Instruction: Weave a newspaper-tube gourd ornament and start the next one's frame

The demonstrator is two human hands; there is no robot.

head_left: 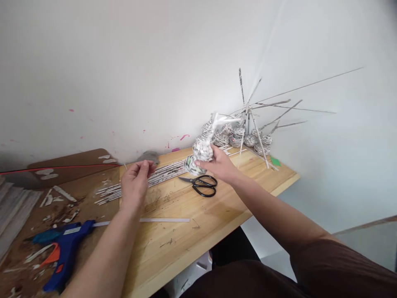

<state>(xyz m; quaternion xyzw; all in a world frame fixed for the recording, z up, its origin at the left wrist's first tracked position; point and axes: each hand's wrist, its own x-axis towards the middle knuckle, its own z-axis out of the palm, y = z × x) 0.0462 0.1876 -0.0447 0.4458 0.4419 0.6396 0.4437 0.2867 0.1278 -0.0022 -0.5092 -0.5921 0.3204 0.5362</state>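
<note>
My right hand [221,165] is closed around a small woven paper figure [203,150], rounded in two bulges with white paper ends standing up from its top. Held tilted, it is just above the black-handled scissors [204,185] on the table. To the left, my left hand [138,174] is raised with thumb and fingers pinched together. A thin pale tip shows beside its knuckles, but what the fingers hold cannot be made out. Behind my left hand, a bundle of rolled paper sticks [167,174] lies on the wood.
A blue glue gun [70,246] with a white glue stick [164,220] lies at lower left, near paper scraps [63,193]. More woven paper pieces [237,136] stand at the back right, long sticks jutting out. A wall [155,62] rises behind the wooden table [186,244].
</note>
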